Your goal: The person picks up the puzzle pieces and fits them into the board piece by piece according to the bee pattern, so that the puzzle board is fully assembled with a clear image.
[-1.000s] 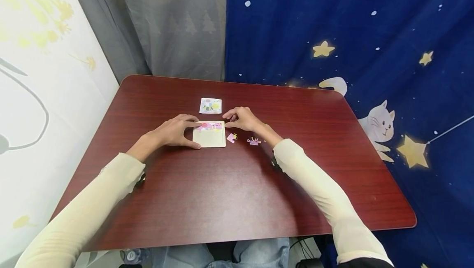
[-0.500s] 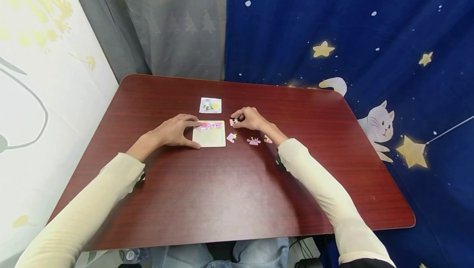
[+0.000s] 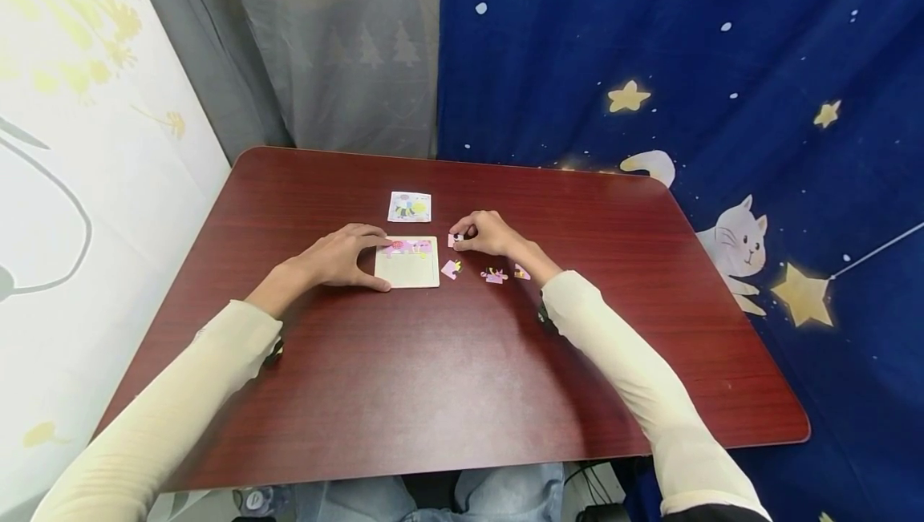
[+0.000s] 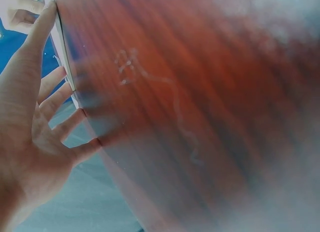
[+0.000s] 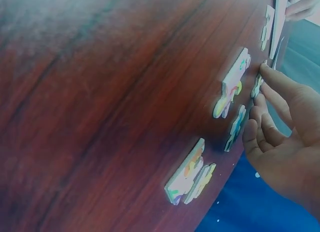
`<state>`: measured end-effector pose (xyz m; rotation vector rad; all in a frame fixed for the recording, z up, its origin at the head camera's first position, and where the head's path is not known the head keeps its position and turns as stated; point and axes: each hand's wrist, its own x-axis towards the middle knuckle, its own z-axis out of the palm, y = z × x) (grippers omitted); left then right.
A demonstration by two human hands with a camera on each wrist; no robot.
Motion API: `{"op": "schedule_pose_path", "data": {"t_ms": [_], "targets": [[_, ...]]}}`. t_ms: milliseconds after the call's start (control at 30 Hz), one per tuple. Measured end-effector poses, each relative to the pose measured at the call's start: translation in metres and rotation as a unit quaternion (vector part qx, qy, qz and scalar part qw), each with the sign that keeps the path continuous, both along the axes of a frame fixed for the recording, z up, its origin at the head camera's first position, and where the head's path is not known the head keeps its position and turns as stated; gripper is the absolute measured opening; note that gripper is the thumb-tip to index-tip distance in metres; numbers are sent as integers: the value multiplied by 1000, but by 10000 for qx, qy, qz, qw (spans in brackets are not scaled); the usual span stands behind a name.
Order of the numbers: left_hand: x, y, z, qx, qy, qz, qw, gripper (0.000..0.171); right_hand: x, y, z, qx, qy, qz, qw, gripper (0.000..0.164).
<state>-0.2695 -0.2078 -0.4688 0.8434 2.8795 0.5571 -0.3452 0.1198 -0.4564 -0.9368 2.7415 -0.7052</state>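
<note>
My right hand has shifted rightward.
It seems to pinch a puzzle piece; the board lies just left of it.

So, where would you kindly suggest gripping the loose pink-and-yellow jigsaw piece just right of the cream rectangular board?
I'd pinch the piece by its near and far edges, approaching from above and the right: it lies flat, with the board close on its left.

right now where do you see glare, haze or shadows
Head view: glare on the reddish-brown table toward its near edge, dark shadow beside the cream right sleeve; left wrist view: whitish haze at upper right; right wrist view: milky haze at upper left.
</note>
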Motion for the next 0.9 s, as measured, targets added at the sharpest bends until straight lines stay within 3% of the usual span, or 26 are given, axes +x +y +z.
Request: {"op": "schedule_pose_path", "data": {"t_ms": [233,467,900], "targets": [[0,0,0,10,27,-24,10000,95,1,1,-4,-118,127,37,9998,28],[-1,0,0,16,18,-35,10000,96,1,5,-1,-75,-25,-3,10000,37],[1,1,2,24,50,33,10000,95,4,8,-4,-59,139,90,9998,32]]}}
